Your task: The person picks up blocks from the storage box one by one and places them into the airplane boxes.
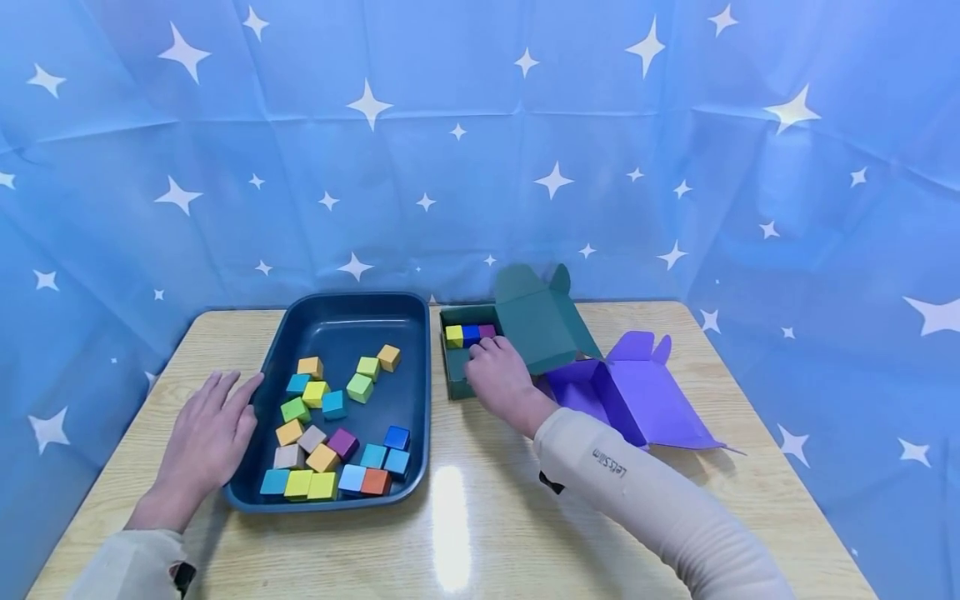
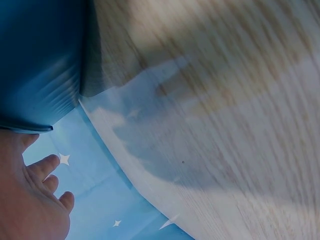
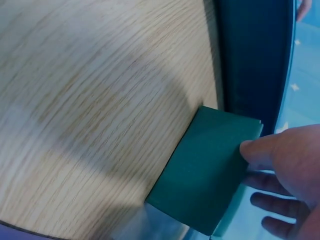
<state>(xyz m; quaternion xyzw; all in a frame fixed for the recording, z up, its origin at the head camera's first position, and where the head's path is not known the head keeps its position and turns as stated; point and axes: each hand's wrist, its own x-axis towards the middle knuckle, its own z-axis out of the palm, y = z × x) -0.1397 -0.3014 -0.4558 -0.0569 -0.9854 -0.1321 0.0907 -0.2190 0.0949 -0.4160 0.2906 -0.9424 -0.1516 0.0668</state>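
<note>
My left hand (image 1: 206, 433) lies with extended fingers against the left rim of a dark blue tray (image 1: 405, 312). Loose coloured cubes sit in that tray, among them a purple cube (image 1: 342, 444) and an orange-red cube (image 1: 376, 482). My right hand (image 1: 498, 375) reaches over the front of an open green box (image 1: 455, 375). In the right wrist view its thumb is at the box wall (image 3: 215, 165) and the other fingers are spread apart; no cube shows between them. Inside the box, a yellow cube (image 1: 454, 337), a blue cube (image 1: 470, 335) and a purple cube (image 1: 487, 332) form a row.
An open purple box (image 1: 585, 387) stands right of the green one, its lid (image 1: 663, 400) folded out to the right. The green lid (image 1: 543, 321) leans right, over part of the purple box. A blue star-patterned cloth (image 1: 480, 167) hangs behind the wooden table (image 1: 495, 517).
</note>
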